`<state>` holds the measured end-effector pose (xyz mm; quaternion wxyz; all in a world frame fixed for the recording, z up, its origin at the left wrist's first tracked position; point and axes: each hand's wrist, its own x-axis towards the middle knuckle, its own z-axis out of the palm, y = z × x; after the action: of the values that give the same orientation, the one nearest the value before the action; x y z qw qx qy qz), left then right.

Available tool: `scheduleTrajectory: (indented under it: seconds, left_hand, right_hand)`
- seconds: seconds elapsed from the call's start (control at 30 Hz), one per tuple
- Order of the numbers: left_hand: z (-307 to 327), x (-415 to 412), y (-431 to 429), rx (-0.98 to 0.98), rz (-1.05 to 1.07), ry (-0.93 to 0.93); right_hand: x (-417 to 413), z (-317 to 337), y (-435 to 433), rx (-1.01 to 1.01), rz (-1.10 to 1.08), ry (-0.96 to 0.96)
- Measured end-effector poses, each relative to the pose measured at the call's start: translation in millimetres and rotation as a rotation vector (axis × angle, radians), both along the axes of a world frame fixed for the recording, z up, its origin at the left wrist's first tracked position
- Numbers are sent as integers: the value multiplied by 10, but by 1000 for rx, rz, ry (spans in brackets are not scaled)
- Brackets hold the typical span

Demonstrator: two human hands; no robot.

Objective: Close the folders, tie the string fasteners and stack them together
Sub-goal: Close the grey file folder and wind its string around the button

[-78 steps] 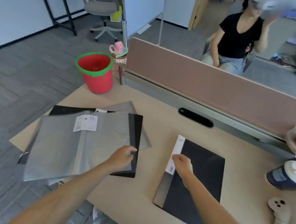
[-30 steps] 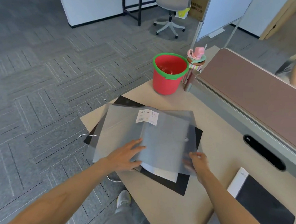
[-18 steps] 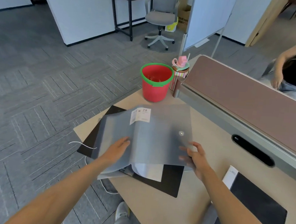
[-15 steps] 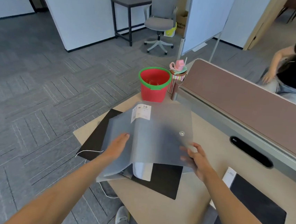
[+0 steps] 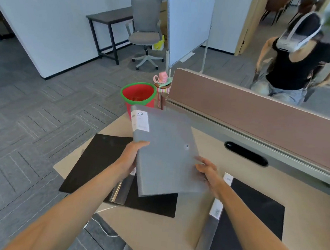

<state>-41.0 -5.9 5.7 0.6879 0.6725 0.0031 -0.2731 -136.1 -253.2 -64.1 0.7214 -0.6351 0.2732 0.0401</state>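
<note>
A closed grey folder point(image 5: 165, 155) with a white spine label and a small round fastener button is held tilted above the desk. My left hand point(image 5: 131, 158) grips its left spine edge. My right hand point(image 5: 208, 170) holds its right edge. Under it an open black folder point(image 5: 100, 163) lies flat at the desk's left corner, with a thin white string hanging off the desk edge. A closed black folder point(image 5: 252, 218) with a grey spine lies on the desk to the right.
A red bucket with a green rim point(image 5: 138, 96) stands at the desk's far left corner beside a pink cup point(image 5: 162, 80). A brown partition point(image 5: 252, 111) runs along the desk's back. A person with a headset point(image 5: 293, 62) stands behind it.
The grey folder has been folded shut and lifted off the open black folder, both hands now holding it by its edges. The view has tilted up.
</note>
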Motion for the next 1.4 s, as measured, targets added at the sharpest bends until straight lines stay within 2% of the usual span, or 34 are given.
scheduleTrajectory:
  seconds: [0.1, 0.3, 0.43, 0.53, 0.6, 0.73, 0.93, 1.0, 1.07, 1.13, 1.17, 1.27, 1.4]
  left_hand:
    - [-73, -77, -233, 23, 46, -30]
    - [-326, -181, -548, -13, -16, 42]
    - [-569, -183, -581, -11, -39, 70]
    - [-733, -110, -528, -11, -37, 112]
    - [-866, -4, -452, 27, -55, 144]
    - [-1111, 171, -242, 231, -169, 117]
    - [-1406, 487, -57, 518, -384, -84]
    - [-1476, 601, -40, 686, -474, -286]
    - [-1530, 645, -54, 911, -665, -577]
    - [-1545, 608, -134, 964, -899, -822]
    - [-1561, 587, -200, 938, -1013, -881]
    - [-1642, 519, -415, 936, -1243, -918]
    - [-1799, 472, -628, 1037, -1398, -931]
  right_hand:
    - [-173, -105, -169, -131, -47, 61]
    - [-546, -271, -443, 3, -95, 138]
    - [-637, -258, -579, -87, -254, 124]
    - [-618, -225, -626, -83, -393, 148]
    - [-597, -227, -618, -110, -446, 175]
    - [-574, -319, -531, -186, -386, 245]
    - [-576, -490, -290, -304, -241, 348]
    - [-529, -465, -226, -350, -189, 364]
    - [-478, -416, -156, -411, -149, 385]
    - [-446, -365, -75, -450, -132, 388]
    - [-438, -344, -30, -461, -135, 388]
    - [-434, -332, 97, -484, -149, 385]
    - [-501, -412, 153, -553, -68, 377]
